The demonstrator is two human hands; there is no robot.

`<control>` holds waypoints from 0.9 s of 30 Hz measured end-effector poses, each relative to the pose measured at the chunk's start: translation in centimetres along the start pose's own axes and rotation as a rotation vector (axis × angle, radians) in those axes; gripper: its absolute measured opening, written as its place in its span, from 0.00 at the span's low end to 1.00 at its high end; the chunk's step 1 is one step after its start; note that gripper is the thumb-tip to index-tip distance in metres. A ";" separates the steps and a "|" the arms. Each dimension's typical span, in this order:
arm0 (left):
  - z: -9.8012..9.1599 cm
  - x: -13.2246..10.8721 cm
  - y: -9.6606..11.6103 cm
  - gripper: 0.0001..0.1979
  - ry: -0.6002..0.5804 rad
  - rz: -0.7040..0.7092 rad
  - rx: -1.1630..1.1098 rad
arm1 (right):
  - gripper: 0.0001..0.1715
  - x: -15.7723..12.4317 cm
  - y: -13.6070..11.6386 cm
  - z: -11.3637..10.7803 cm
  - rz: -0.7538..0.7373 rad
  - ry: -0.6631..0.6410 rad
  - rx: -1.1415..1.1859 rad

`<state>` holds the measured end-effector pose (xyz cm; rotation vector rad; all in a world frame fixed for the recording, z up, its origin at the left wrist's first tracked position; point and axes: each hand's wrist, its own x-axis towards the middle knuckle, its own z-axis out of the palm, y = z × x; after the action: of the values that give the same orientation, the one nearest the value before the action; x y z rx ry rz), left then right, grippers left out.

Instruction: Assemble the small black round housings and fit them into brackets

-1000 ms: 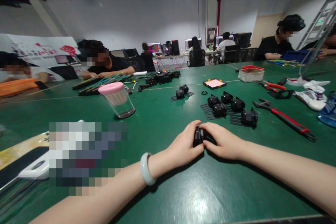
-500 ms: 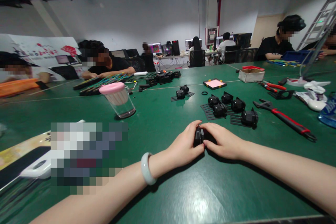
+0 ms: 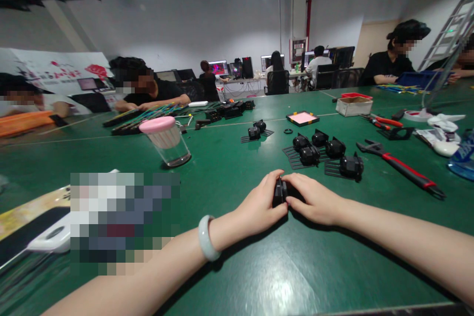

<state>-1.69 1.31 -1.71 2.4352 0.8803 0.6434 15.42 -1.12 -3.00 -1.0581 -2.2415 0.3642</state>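
A small black part is held upright just above or on the green table, between both hands. My left hand, below a pale bangle on the wrist, is closed on its left side. From the right, my right hand grips the same part with thumb and fingers. Much of the part is hidden by the fingers. Beyond the hands lie several black parts with thin prongs, and two more sit farther left. A black ring lies between these groups.
An adjustable wrench with red-black handles lies at right, near red pliers. A pink-lidded cup stands at left. Farther back are a pink-centred tray and a white box. People sit across the table.
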 end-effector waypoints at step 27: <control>0.1 0.0 -0.1 0.30 0.008 -0.006 -0.018 | 0.13 0.0 0.3 0.3 0.034 0.001 0.033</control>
<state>-1.65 1.37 -1.85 2.4151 0.8807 0.6573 15.41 -0.89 -3.33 -1.0799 -2.2116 0.4134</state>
